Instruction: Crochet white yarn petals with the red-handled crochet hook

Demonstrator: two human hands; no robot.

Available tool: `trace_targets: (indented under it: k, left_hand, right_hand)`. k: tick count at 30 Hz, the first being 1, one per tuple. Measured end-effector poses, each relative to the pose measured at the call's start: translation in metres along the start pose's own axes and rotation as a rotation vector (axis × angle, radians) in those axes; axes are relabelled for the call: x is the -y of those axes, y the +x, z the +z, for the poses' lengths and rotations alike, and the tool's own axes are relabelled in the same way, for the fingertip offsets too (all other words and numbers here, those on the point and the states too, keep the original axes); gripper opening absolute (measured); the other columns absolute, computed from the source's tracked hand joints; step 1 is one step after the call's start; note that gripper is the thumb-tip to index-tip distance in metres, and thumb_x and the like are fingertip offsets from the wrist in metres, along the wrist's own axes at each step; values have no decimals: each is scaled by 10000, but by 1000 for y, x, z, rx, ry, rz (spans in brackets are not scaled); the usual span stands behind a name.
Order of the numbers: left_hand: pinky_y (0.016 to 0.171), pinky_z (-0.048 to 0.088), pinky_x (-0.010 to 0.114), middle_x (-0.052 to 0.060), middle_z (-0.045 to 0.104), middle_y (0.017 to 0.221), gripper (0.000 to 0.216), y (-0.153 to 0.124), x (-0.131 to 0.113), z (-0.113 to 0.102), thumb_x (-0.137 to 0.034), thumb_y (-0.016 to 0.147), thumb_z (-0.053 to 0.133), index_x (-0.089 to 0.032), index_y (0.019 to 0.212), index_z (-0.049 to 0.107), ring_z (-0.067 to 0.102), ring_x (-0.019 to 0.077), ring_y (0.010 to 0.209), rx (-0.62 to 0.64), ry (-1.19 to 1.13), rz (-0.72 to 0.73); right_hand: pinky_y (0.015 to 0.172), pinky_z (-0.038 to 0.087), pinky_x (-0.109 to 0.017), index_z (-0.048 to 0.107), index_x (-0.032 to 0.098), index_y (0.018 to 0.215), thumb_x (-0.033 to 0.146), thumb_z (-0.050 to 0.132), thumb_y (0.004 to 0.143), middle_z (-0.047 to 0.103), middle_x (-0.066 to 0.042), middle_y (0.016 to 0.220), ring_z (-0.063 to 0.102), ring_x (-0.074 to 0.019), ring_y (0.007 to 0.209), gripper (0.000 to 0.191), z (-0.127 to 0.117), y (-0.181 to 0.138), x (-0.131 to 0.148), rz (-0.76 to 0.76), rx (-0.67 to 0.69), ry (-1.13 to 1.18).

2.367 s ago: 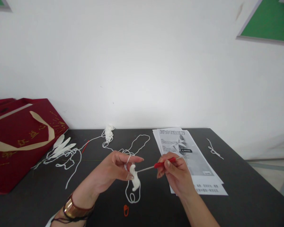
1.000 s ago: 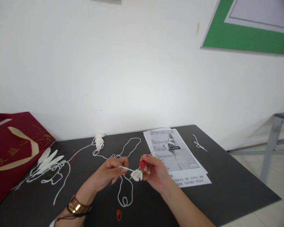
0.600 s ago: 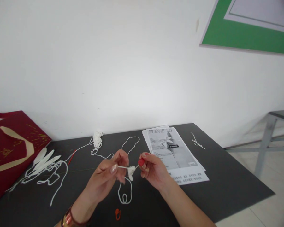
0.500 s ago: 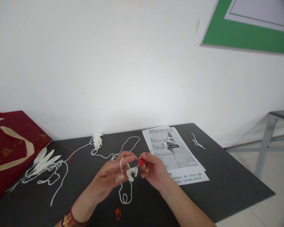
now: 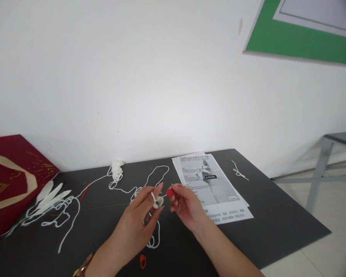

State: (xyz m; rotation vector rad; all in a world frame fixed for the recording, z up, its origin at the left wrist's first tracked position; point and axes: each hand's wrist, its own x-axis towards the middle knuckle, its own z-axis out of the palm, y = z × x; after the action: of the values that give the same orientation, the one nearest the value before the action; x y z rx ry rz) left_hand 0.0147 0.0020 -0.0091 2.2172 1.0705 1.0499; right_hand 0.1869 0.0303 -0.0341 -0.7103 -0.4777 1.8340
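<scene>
My left hand (image 5: 142, 211) pinches a small white crocheted piece (image 5: 158, 202), with white yarn looped over a finger. In my right hand (image 5: 187, 206) is a red-handled crochet hook (image 5: 170, 192), its thin shaft pointing left to the white piece. Whether the tip is inside a stitch is too small to tell. Loose white yarn (image 5: 158, 231) hangs or lies below the left hand, and more loops of it lie behind. An orange stitch marker (image 5: 143, 261) rests on the dark table (image 5: 103, 238) near me.
Printed pattern sheets (image 5: 219, 192) lie right of my hands. White crocheted petals (image 5: 50, 196) with trailing yarn sit at left beside a dark red bag (image 5: 11, 177). A yarn bundle (image 5: 117, 170) lies near the wall, and a short yarn scrap (image 5: 239, 171) at right.
My left hand has turned so its back faces me, its fingers now closed around the white piece. The right hand, with the hook, has moved only slightly.
</scene>
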Motion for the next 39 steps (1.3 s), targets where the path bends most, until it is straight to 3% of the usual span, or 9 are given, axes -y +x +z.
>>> trace_targets:
  k: [7,12,18,22,26,28,33,35,39]
  left_hand:
    - [704,524,268,55,626,928,495,2,1,-1,-120,894,500,-258,1369,475,626,163,789,-71,-8,-62]
    - [537,538,255,-9,661,717,500,5,2,12,-243,808,648,-235,1302,569,602,136,546,-236,-448,-385]
    - [613,559,241,-51,673,665,704,8,-3,26,-256,715,758,-262,1367,493,679,141,623,-484,-789,-568]
    - [629,562,246,-57,664,679,781,10,-4,26,-245,708,771,-251,1410,429,687,140,636,-483,-878,-629]
    - [666,562,267,-33,686,723,843,11,-3,26,-211,708,775,-211,1444,364,689,144,670,-450,-981,-674]
    - [665,553,256,-23,691,734,842,12,-3,26,-185,717,769,-187,1448,351,680,134,675,-435,-1039,-692]
    - [548,478,144,-68,638,636,750,12,0,19,-77,682,768,-164,1365,472,576,45,528,-407,-1237,-736]
    - [556,495,161,-44,662,655,705,13,2,13,-60,674,770,-143,1326,515,594,60,545,-335,-1272,-759]
    - [559,525,189,-12,679,678,672,14,6,0,-51,673,774,-138,1300,550,628,94,583,-258,-1273,-767]
  right_hand:
    - [377,540,-183,687,103,731,284,768,701,633,17,513,506,-64,389,200,1,-1,-3,-4,-25,-17]
    - [389,542,-174,692,96,749,295,777,696,649,4,538,522,-61,407,223,2,-2,-5,-10,-11,-31]
    - [441,553,-185,692,111,785,325,775,717,680,-16,589,562,-76,458,239,6,-7,-5,-129,-12,-78]
    - [492,551,-211,700,137,822,348,747,755,689,-21,628,595,-103,514,226,9,-11,-7,-267,-36,-212]
    - [563,547,-269,728,196,854,340,649,844,696,-36,730,627,-147,607,164,8,-16,-10,-504,-59,-584]
    - [638,545,-309,737,241,940,255,608,873,707,-56,830,645,-181,715,146,4,-20,-13,-684,9,-828]
    - [709,519,-374,561,328,1299,60,548,847,704,-105,1066,624,-229,843,526,-8,-23,-18,-1111,316,-1262]
    - [707,522,-365,555,342,1302,44,546,846,700,-98,1071,625,-226,856,545,-9,-23,-17,-1125,323,-1253]
    - [607,530,-290,705,339,1075,99,580,863,686,-45,916,637,-169,730,343,0,-22,-10,-904,173,-972]
